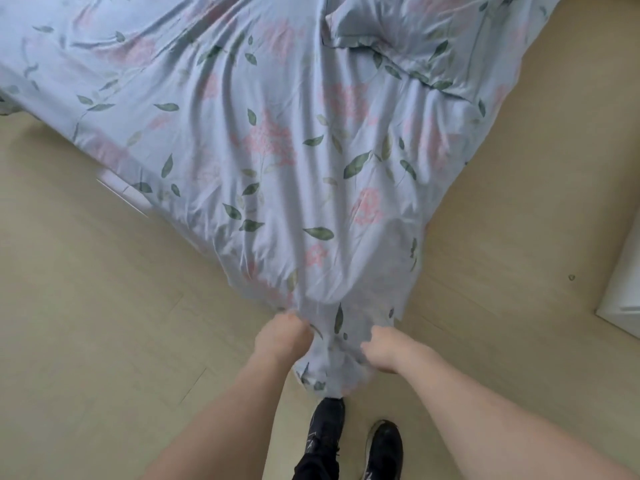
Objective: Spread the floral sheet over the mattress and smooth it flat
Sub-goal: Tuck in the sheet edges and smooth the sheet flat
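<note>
The pale blue floral sheet [284, 140], printed with pink blooms and green leaves, lies wrinkled over the mattress and runs down off its near corner toward me. My left hand [282, 336] grips the bunched left side of the hanging corner. My right hand [389, 349] grips the right side of the same corner, a short gap of cloth between the two. The cloth tip [322, 379] dangles just above my shoes. A thin white strip of mattress edge [126, 195] shows at the left; the rest of the mattress is hidden. A folded flap [391, 36] sits near the top.
Light wooden floor [104, 341] surrounds the bed corner on both sides. My black shoes [349, 441] stand right below the sheet corner. A white piece of furniture [623, 289] juts in at the right edge. A small dark speck [571, 277] lies on the floor near it.
</note>
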